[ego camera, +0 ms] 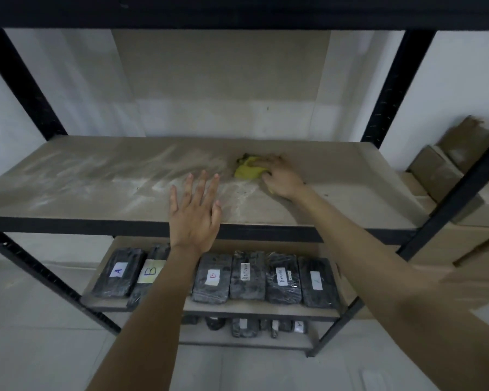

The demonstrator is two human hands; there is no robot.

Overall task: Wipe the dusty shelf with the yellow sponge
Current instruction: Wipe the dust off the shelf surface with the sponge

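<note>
Your right hand is pressing down on the yellow sponge, with your fingers curled over its top. The sponge is sitting on the dusty shelf, a bit right of the middle and nearer the back edge than the front edge. Your left hand is reaching over the front edge of the shelf, flat, with fingers spread wide and holding nothing. White dust streaks are lying across the left and middle of the shelf, and the part by the right edge is looking cleaner. On the lower shelf, black wrapped packs with white labels are lying side by side.
</note>
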